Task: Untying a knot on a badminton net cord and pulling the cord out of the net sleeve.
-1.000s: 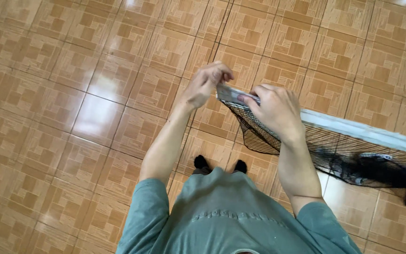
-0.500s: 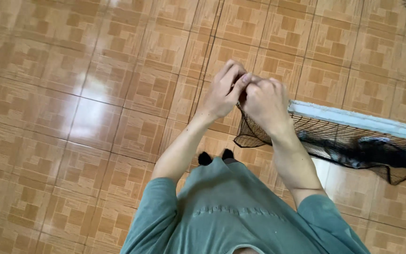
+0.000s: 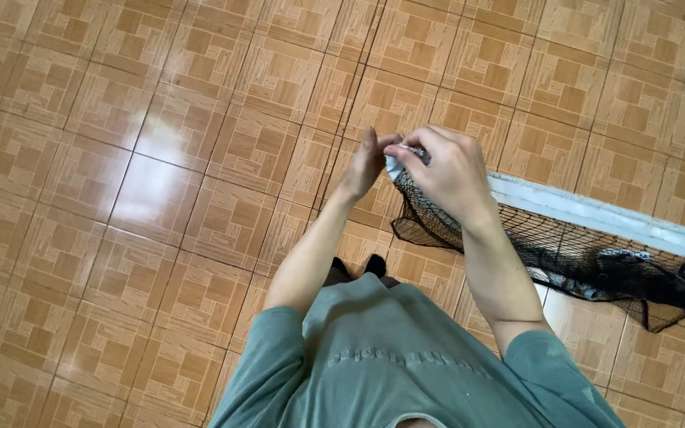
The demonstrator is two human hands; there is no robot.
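Person standing, looking down over a grey-green shirt (image 3: 406,372) at both hands raised in front of the chest. Right hand (image 3: 449,174) is clenching around the near end of a black mesh net (image 3: 564,254), fingers curled over the net's white top band (image 3: 596,214) where it ends; knuckles facing the camera, so the gripped end itself is mostly hidden under the fingers. Left hand (image 3: 368,162) is pressing in from the left, fingertips meeting the right hand's thumb side at that same end of the band; it seems to be pinching the band's tip, though the contact point is too small to make out fully. From the hands the net is running away to the right and slightly downward, its white band stretching in a straight line toward the frame's right edge, the black mesh hanging beneath it and bunching in a darker clump well to the right of the hands. Brown patterned tile floor (image 3: 160,158) lying below, glossy, with dark shoe tips (image 3: 358,265) showing just under the forearms.
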